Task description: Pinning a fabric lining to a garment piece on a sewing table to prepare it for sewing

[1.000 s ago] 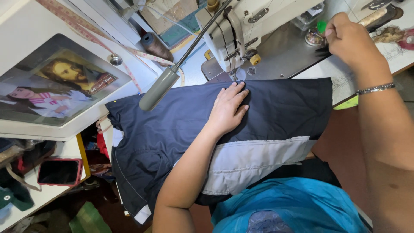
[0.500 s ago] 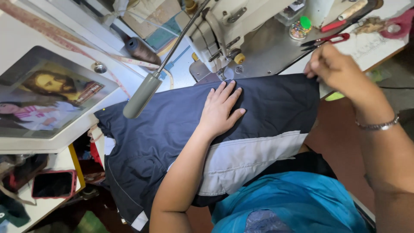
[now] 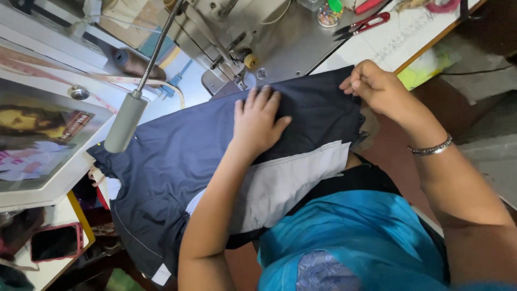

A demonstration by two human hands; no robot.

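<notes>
Head view, left hand flat on garment, right hand pinching edge

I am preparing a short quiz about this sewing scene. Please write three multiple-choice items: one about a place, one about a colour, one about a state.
1. Where does the left hand lie?
A. flat on the dark blue garment
B. on the red-handled snips
C. on the phone

2. What colour is the lighter panel of the garment?
A. yellow
B. pale grey
C. green

3. What is the right hand doing?
A. hanging open, off the cloth
B. pinching the garment's edge
C. holding the lamp head

Answers:
1. A: its palm and spread fingers press on the cloth just before the sewing machine.
2. B: a pale grey band crosses the dark blue.
3. B: its fingers are closed at the cloth's far corner.
</notes>
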